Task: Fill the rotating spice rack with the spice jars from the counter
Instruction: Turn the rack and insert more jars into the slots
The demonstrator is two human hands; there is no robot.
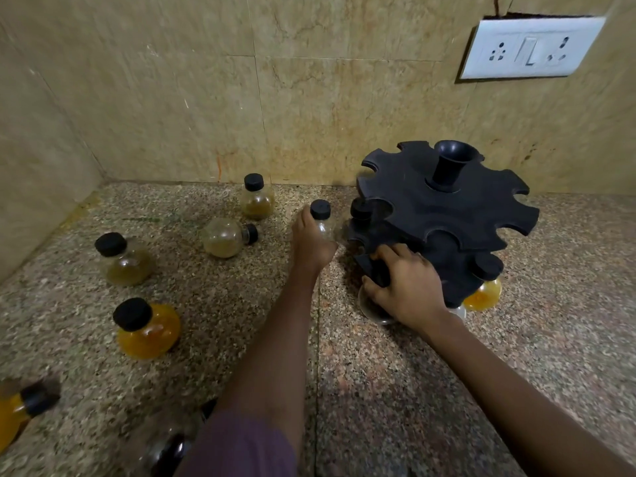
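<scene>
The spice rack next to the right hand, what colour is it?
Matte black all over, tiers and centre post alike; the spice rack shows best in the head view.

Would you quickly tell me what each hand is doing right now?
Left hand: grips a clear jar beside the rack.
Right hand: grips the black spice rack at its lower tier.

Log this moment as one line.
left hand: grips clear jar | right hand: holds rack lower tier | rack: partly filled

A speckled granite desk (378, 390) is carrying the black spice rack (444, 215) at right and several black-capped jars, an orange-filled jar (148, 330) standing and a pale jar (225, 236) lying sideways.
</scene>
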